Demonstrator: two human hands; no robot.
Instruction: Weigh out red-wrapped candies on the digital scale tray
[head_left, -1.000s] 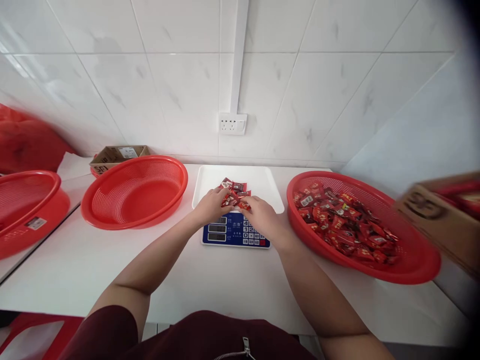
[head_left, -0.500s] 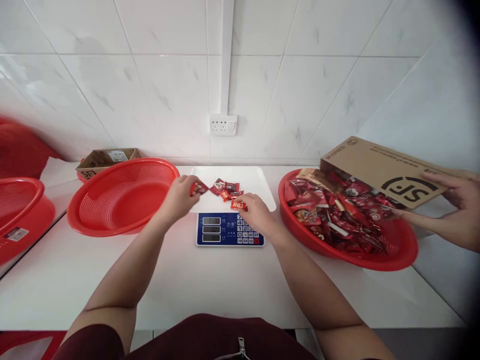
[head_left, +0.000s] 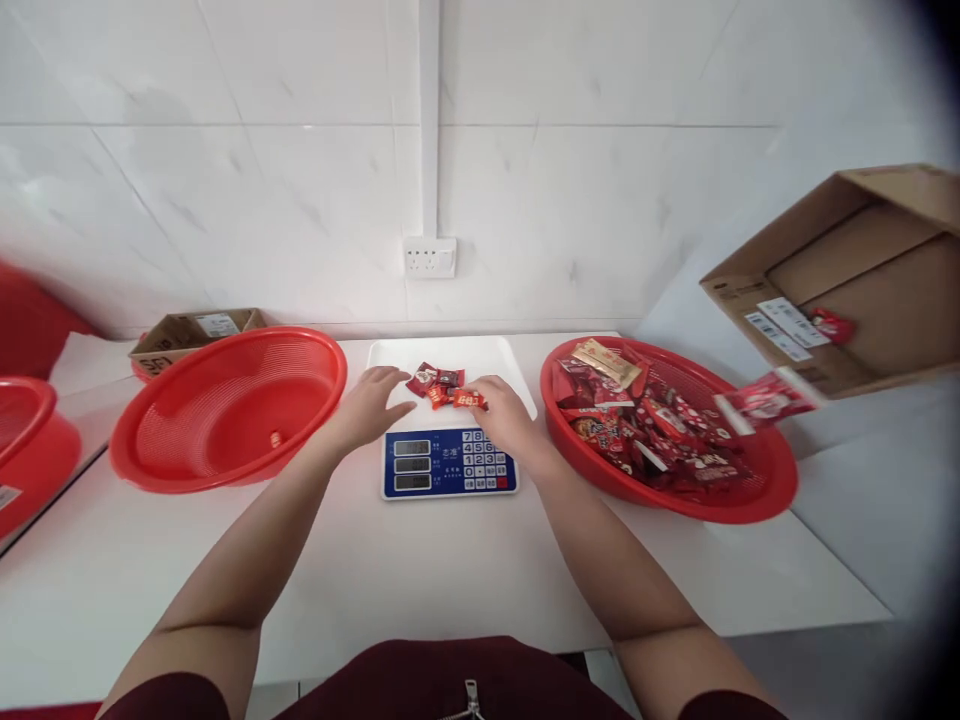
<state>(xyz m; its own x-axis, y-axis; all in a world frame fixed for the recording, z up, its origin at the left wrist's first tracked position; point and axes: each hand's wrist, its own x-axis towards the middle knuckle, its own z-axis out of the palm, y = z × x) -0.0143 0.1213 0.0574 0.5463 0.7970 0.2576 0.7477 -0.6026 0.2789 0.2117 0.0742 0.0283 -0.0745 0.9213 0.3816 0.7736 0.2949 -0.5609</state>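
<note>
A white electronic scale point(head_left: 448, 462) with a blue keypad stands in the middle of the table. A few red wrapped candies point(head_left: 439, 383) lie on its white pan. My left hand point(head_left: 369, 406) hovers at the pan's left edge with fingers stretched out and nothing in them. My right hand point(head_left: 506, 414) rests at the pan's front right, fingers pinched on a red candy point(head_left: 469, 400). A red mesh basket point(head_left: 225, 406) on the left holds one small candy point(head_left: 276, 438). The red basket point(head_left: 757, 486) on the right is heaped with red candy packets.
A tilted cardboard box point(head_left: 855, 280) hangs in the air above the right basket, with a red packet point(head_left: 769, 397) falling from it. Another red basket point(head_left: 30, 440) and a small carton point(head_left: 191, 331) stand at the far left. A wall socket point(head_left: 429, 257) is on the tiled wall.
My left hand let go of a candy over the left basket and came back to the scale pan, open. The cardboard box rose and tipped away from the right basket, which is fuller.
</note>
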